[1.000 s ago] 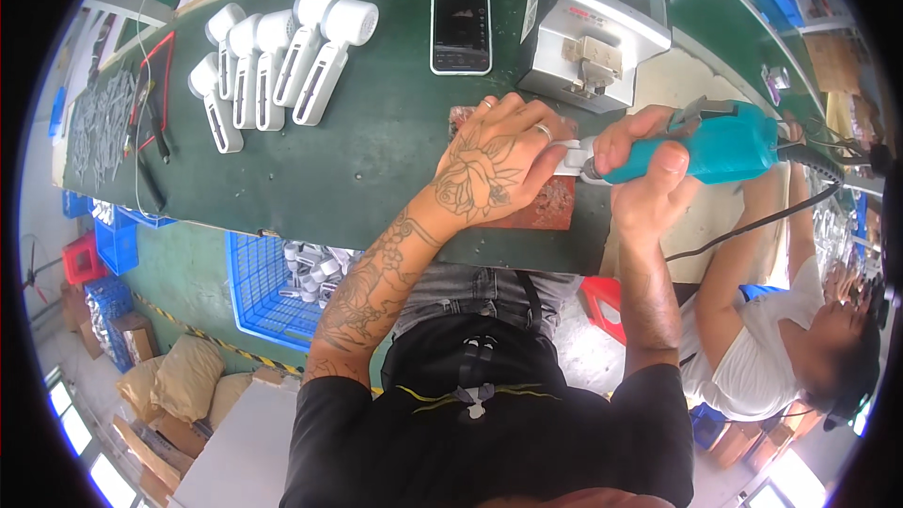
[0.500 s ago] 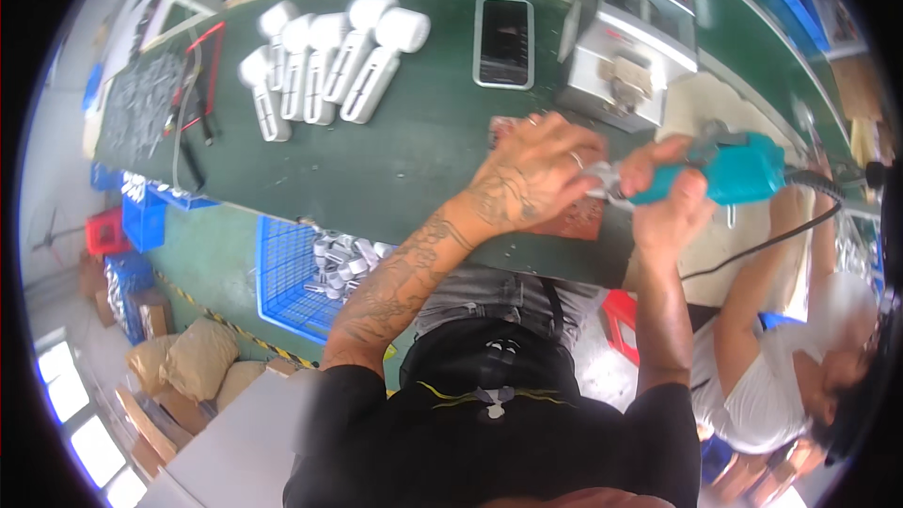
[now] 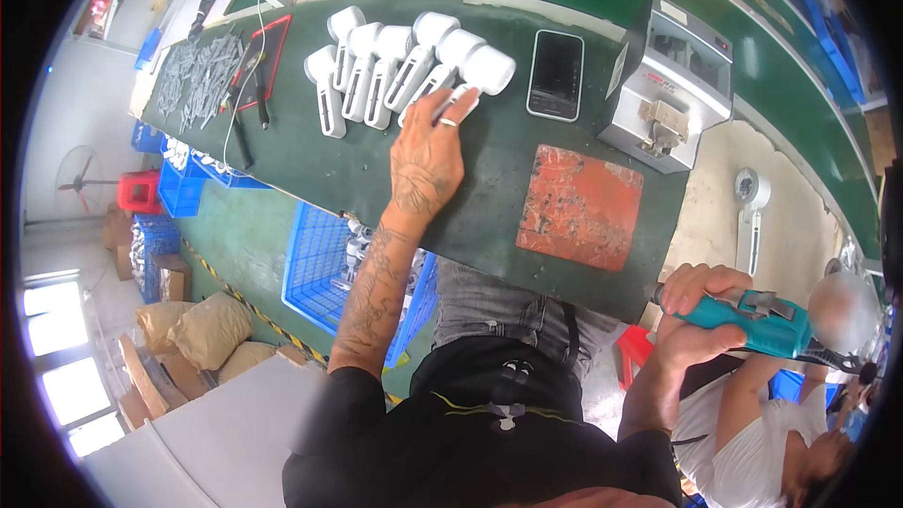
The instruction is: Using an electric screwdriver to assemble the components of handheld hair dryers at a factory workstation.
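Note:
At the right end of a row of white round-headed units with slotted handles [image 3: 381, 85], my left hand [image 3: 428, 165] has its fingers closed on the handle of the last unit [image 3: 489, 71]. That unit lies close against its neighbour on the green table. My right hand [image 3: 701, 320] grips a teal corded power screwdriver [image 3: 776, 327] beyond the table's near right corner, its tip pointing left. Between the hands, a worn reddish square pad [image 3: 580, 209] lies on the table.
A phone [image 3: 556, 75] and a grey metal machine [image 3: 673, 85] stand at the back. Grey small parts [image 3: 202, 75] are heaped at far left, near a red frame and tools. A blue basket [image 3: 315, 259] sits below the table. At right, a co-worker [image 3: 771, 433] sits near another white unit [image 3: 751, 216].
My left hand has moved left and away from me, from the pad to the row, which has gained a unit. My right hand has drawn the screwdriver back toward me, off the pad.

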The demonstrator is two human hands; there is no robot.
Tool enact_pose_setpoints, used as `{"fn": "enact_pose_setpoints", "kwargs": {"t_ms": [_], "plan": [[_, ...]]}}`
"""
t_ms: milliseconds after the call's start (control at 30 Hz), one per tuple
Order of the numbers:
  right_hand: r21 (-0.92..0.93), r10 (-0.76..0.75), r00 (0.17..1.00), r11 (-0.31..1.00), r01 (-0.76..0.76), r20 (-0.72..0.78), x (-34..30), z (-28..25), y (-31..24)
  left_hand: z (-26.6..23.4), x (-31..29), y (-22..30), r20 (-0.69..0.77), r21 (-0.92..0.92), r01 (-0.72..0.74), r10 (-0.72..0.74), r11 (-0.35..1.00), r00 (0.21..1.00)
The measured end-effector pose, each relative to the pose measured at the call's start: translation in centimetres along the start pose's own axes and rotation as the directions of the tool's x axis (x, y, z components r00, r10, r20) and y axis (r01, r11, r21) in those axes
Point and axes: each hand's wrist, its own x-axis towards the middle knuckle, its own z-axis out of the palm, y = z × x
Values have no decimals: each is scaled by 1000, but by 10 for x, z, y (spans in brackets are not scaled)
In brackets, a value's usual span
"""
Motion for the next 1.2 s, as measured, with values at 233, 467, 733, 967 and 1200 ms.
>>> {"fn": "enact_pose_setpoints", "kwargs": {"t_ms": [233,467,733,967,1200], "plan": [[-78,98,993,992,-103,-64,-9,-17,-14,7,36,42,-194,49,-60,69,997,979],[-225,-12,991,974,-18,-131,-22,-42,-28,68,38,252,95,-621,-342,501,705,860],[-247,-39,980,969,-10,-194,-37,-54,-37,191,60,345,300,-549,-279,497,788,814],[-244,8,975,968,-63,-222,-36,-64,-37,144,80,321,572,-403,-74,314,912,758],[-300,112,974,939,-168,-196,-20,-60,-28,63,39,231,136,-617,-311,488,722,862]]}}
